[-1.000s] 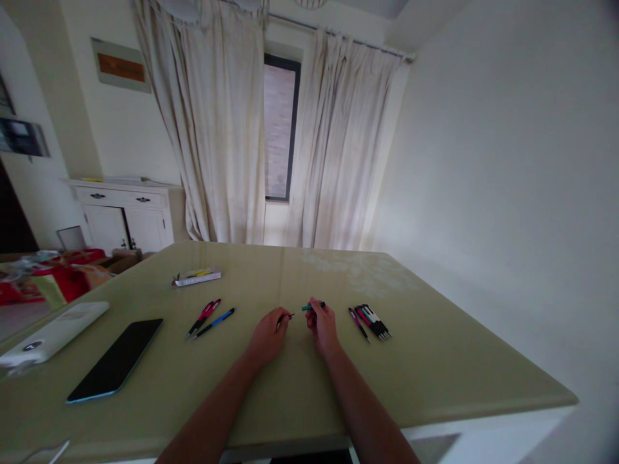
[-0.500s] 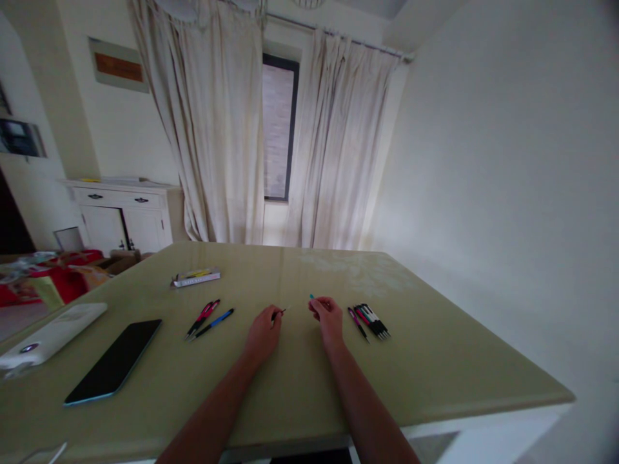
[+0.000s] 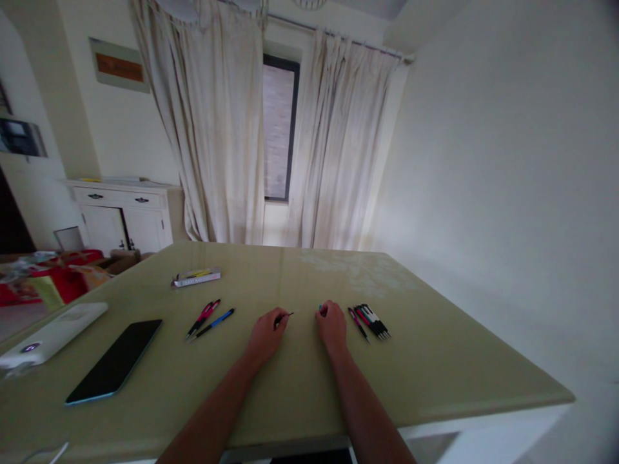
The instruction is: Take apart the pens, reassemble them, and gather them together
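Note:
Near the middle of the green table (image 3: pixel 290 380), my left hand (image 3: pixel 267 330) is closed on a thin dark pen part (image 3: pixel 290 314), whose tip points right. My right hand (image 3: pixel 333 324) is closed on a small teal piece (image 3: pixel 320 308), mostly hidden by the fingers. A gap separates the two hands. Just right of my right hand lies a row of several pens (image 3: pixel 372 322), with a purple and black pen (image 3: pixel 358 324) at its left side. Left of my left hand are red and black pens (image 3: pixel 203 317) and a blue pen (image 3: pixel 215 323).
A small open box (image 3: pixel 197 278) with yellow items lies at the back left. A black tablet (image 3: pixel 116 361) and a white device (image 3: pixel 55 335) lie at the left. A white cable (image 3: pixel 58 453) is at the near left edge. Curtains and a white cabinet (image 3: pixel 123 216) stand behind.
My left hand has moved slightly right, and the part in it has turned. My right hand has shifted slightly right, its fingers curled more over the teal piece.

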A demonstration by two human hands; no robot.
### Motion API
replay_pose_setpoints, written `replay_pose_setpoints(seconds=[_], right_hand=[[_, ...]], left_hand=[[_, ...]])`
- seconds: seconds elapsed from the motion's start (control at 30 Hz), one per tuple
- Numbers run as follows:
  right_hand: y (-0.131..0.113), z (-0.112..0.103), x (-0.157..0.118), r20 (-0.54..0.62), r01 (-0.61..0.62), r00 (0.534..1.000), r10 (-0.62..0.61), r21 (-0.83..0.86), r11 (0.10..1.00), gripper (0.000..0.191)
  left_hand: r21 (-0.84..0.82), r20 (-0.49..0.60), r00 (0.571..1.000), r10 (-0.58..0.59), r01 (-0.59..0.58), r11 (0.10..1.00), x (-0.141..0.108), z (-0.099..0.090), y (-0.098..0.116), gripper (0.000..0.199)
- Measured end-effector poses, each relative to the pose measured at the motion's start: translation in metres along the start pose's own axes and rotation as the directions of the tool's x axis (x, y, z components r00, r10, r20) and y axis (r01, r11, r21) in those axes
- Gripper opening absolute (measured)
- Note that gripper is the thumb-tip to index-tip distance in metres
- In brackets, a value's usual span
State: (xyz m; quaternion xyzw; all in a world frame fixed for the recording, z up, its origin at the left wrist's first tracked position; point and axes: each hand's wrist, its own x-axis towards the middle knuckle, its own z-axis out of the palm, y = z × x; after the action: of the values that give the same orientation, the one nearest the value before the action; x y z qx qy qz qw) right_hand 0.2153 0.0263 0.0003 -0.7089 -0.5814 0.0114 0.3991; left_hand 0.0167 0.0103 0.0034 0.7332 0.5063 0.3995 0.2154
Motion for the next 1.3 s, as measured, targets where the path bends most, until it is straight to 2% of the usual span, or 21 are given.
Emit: replay_pose_setpoints(seconds=[0.1, 0.2, 0.3, 0.37, 0.43, 0.53, 0.63, 0.77, 0.9, 1.17, 1.3], right_hand=[[0.001, 0.003, 0.000, 0.030, 0.021, 0.999, -0.020, -0.033, 0.999, 0.008], [0.003, 0.004, 0.000, 0.041, 0.028, 0.999, -0.025, -0.058, 0.998, 0.008], [0.002, 0.002, 0.001, 0.006, 0.019, 1.000, -0.019, -0.035, 0.999, 0.006], [-0.001, -0.002, 0.000, -0.047, 0.044, 0.998, -0.040, 0.081, 0.996, 0.009], [-0.008, -0.005, -0.002, -0.057, 0.084, 0.996, -0.070, 0.317, 0.945, 0.020], [-0.020, -0.005, -0.006, 0.138, 0.036, 0.976, -0.168, 0.661, 0.750, 0.029], [-0.028, -0.002, -0.009, 0.307, -0.083, 0.919, -0.246, 0.762, 0.642, 0.024], [-0.029, -0.004, -0.006, 0.308, -0.183, 0.942, -0.134, 0.805, 0.565, 0.025], [-0.025, -0.011, -0.002, 0.231, -0.189, 0.973, -0.011, 0.823, 0.535, 0.033], [-0.022, -0.007, 0.001, 0.198, -0.194, 0.979, 0.048, 0.830, 0.523, 0.042], [-0.012, -0.008, 0.007, 0.053, -0.158, 0.977, 0.208, 0.831, 0.533, 0.044]], left_hand=[[0.037, 0.011, 1.000, -0.014, 0.014, 0.999, -0.001, -0.002, 0.003, 0.032], [0.021, 0.034, 0.999, 0.028, -0.029, 0.999, -0.001, -0.002, 0.005, 0.035], [0.002, 0.054, 0.998, 0.021, -0.021, 1.000, -0.002, -0.002, 0.005, 0.035], [0.008, 0.056, 0.998, -0.019, 0.019, 1.000, -0.002, -0.003, 0.006, 0.036], [0.017, 0.043, 0.998, -0.050, 0.049, 0.999, -0.002, -0.004, 0.006, 0.038], [0.030, 0.035, 0.998, -0.051, 0.050, 0.998, -0.003, -0.006, 0.008, 0.040], [0.036, 0.042, 0.999, -0.030, 0.028, 0.999, -0.002, -0.007, 0.009, 0.040], [0.025, 0.024, 0.999, -0.028, 0.027, 0.999, -0.001, -0.006, 0.007, 0.035], [0.024, 0.012, 1.000, 0.002, -0.002, 1.000, -0.001, -0.005, 0.006, 0.035], [-0.053, 0.035, 0.999, 0.040, -0.038, 0.998, -0.002, -0.005, 0.009, 0.036], [-0.028, 0.015, 0.997, 0.069, -0.069, 0.997, -0.002, -0.005, 0.008, 0.036]])
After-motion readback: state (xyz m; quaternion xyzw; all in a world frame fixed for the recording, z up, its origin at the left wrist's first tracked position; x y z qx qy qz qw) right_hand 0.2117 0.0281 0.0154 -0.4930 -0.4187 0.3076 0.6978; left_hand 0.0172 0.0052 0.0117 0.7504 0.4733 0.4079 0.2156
